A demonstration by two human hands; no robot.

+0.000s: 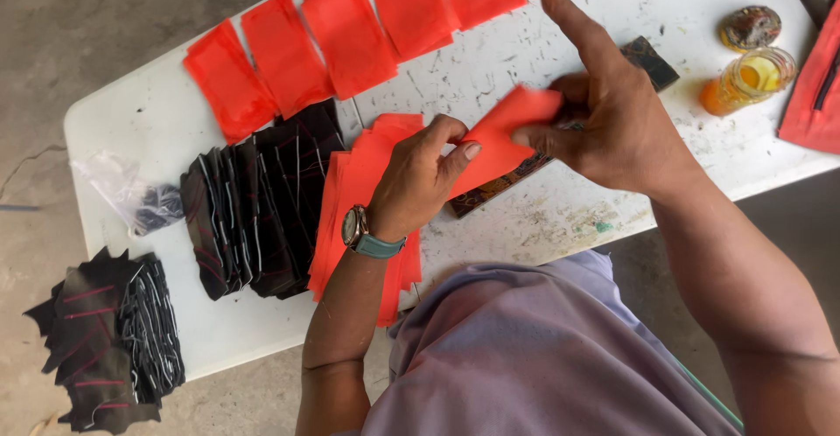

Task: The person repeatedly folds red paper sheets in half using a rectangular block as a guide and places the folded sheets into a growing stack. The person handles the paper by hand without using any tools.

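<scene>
Both my hands hold one red rectangular piece (505,132) just above the white table (490,60). My left hand (418,176), with a wristwatch on its wrist, pinches the piece's near end. My right hand (604,108) grips the far end with thumb and fingers, index finger pointing up. Under the piece lies a dark patterned slab (652,58). A stack of the same red pieces (350,195) lies just left of my left hand.
A row of red pieces (350,29) lies spread along the table's far side. Black stitched pieces (258,200) are fanned out at left, with more (109,340) at the corner beside a plastic bag (127,193). An open jar of orange liquid (751,79) and its lid (750,27) stand right.
</scene>
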